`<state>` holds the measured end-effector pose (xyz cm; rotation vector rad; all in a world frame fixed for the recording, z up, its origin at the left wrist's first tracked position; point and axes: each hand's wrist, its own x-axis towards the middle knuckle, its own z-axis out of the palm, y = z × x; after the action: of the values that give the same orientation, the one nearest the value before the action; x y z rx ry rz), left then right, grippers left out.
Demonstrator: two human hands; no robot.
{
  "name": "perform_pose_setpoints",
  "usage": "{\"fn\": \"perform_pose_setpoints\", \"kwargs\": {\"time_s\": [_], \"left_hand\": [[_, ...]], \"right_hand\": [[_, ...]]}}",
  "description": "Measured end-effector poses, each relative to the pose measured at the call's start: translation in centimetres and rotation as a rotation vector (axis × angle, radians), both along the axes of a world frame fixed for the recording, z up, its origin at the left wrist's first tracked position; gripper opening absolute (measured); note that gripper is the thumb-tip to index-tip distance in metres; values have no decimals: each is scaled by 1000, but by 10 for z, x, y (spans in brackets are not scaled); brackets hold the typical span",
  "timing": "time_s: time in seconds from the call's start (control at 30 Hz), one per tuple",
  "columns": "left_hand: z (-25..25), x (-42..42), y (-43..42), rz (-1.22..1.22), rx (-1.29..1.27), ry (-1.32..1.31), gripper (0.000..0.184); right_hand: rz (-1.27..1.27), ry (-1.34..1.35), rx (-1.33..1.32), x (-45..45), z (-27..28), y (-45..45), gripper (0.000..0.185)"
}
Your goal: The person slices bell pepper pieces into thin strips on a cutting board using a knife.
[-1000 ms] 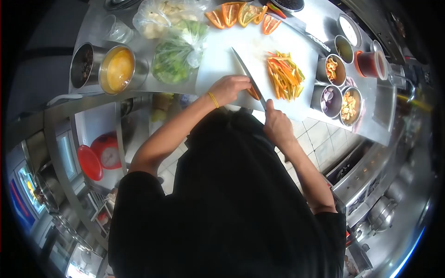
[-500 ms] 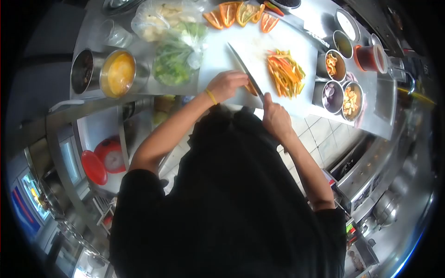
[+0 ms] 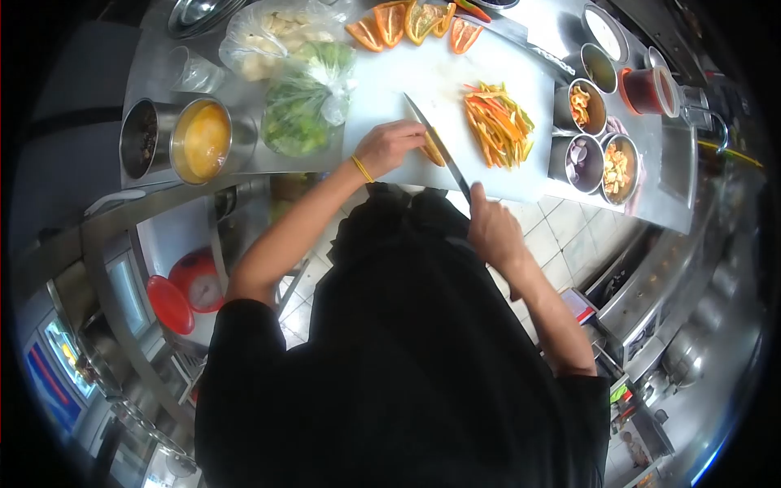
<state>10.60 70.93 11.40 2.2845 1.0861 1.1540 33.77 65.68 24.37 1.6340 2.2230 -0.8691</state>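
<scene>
The left arm reaches in from the near left with its elbow bent outward, and the left hand (image 3: pixel 390 149), a thin yellow band (image 3: pixel 362 168) at its wrist, lies palm down with its fingers stretched to the right. Its fingertips press on a narrow orange pepper piece (image 3: pixel 434 150), which lies on the near part of the white rectangular cutting board (image 3: pixel 382 89), just left of the blade. The right arm comes from the near right, elbow also out, and the right hand (image 3: pixel 496 232) is closed around the handle of a long knife with a dark-looking blade (image 3: pixel 442 154), beyond the board's near edge. The blade slants from that fist to a tip at the far left; whether it touches the piece is hard to tell. The fist hides most of the handle, the left fingers cover part of the piece, and the left thumb is hard to make out. To the right lies a heap of orange, yellow and green pepper strips (image 3: pixel 498 124). Beyond the board's far edge, the view cuts off a red-and-green pepper piece (image 3: pixel 470 10). Clear plastic blurs the leafy green vegetables (image 3: pixel 305 106) bagged at left.
</scene>
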Motion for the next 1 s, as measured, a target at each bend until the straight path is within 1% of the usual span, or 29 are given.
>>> {"fn": "perform_pose_setpoints", "kwargs": {"time_s": [0.07,0.1,0.17,0.27,0.3,0.4,0.43,0.47,0.53,0.57,0.6,0.7,0.77,0.87,0.9,1.0], "left_hand": [[-3,-2,2,-5,-2,-17,21],[-5,-2,-1,-20,-7,-31,21],[-4,-4,1,-11,3,-20,22],[0,-5,-2,-9,23,13,23],[1,-5,-1,6,35,36,23],[2,-6,0,-8,22,26,24],[2,-7,0,3,21,26,24],[3,-7,-1,-1,23,44,24],[4,-8,0,0,33,65,24],[5,-10,1,7,42,69,23],[3,-9,-4,3,42,66,23],[1,-8,-2,-18,80,78,23],[0,-7,-1,-25,84,115,24],[1,-8,-2,-53,60,198,26],[1,-8,-1,-79,44,243,26],[0,-7,0,-51,90,205,26]], "right_hand": [[16,-40,1,1,-30,-11,34],[-9,7,35,-2,-51,-11,36],[-22,81,104,-10,-59,0,40],[22,68,65,-10,-30,16,37],[9,30,14,-6,-16,14,34],[-22,-25,-53,4,-6,-6,32],[-50,25,-1,7,-26,-13,22],[-45,25,-5,7,-45,-18,22],[-37,107,185,-8,-63,-7,22],[-57,68,133,-12,-62,4,22],[-51,100,103,-13,-59,14,27],[6,86,128,-2,-54,20,24],[-32,75,137,7,-47,11,23],[-3,19,96,3,-22,-8,24],[0,-4,101,5,-22,-15,23],[15,3,66,17,-13,-27,24]]}}
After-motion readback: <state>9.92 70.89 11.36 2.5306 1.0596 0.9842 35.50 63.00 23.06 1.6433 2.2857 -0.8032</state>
